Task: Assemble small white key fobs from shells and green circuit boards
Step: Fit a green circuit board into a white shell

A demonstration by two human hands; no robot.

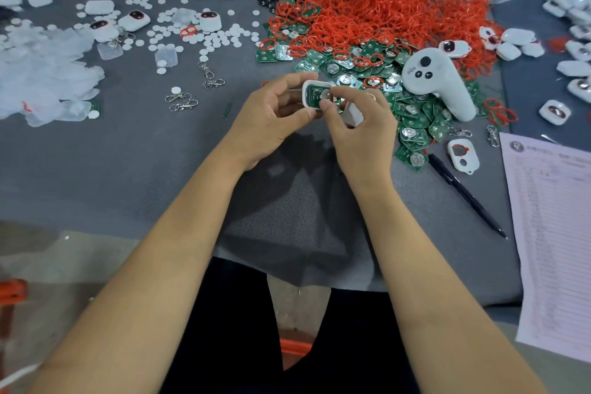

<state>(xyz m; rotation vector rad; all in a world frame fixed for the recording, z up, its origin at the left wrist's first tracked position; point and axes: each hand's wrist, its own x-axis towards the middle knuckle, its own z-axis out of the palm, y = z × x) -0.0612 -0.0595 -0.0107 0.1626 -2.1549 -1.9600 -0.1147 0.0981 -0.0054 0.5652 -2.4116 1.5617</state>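
Both forearms reached forward over the grey cloth-covered desk [128,169]. The left hand [271,115] curled around a rounded white shell [308,96], held just above the desk, a green circuit board [316,96] seated inside. The right hand [361,125] pinched the board's edge (a second white piece tucked under its fingers). Glossy boards and red rubber rings [383,9] lay heaped beyond.

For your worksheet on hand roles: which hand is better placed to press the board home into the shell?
Probably the right hand: its fingers already rest on the green board, while the left hand grips the white shell.
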